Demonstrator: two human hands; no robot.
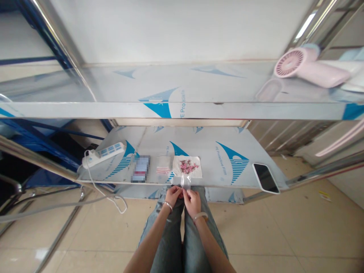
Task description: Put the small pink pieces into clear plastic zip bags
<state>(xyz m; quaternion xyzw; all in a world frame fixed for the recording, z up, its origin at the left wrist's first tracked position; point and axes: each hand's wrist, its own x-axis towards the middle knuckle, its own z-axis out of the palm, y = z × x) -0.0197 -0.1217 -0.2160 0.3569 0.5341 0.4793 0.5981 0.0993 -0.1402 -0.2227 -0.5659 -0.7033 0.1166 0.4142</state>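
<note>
My left hand and my right hand meet above my lap, just in front of the lower shelf's edge. Both have their fingers pinched together, fingertips almost touching. What lies between them is too small to make out. A clear plastic bag reaches over the shelf edge, right by the fingertips. Behind it, a white sheet carries a heap of small pink and dark red pieces, perhaps beads. To its left are small clear bags with pink stripes.
A blurred-out phone-like screen and a white power strip with a cable are on the left. At the right, a phone overhangs the lower shelf's edge. A pink handheld fan rests on the upper shelf, which juts above.
</note>
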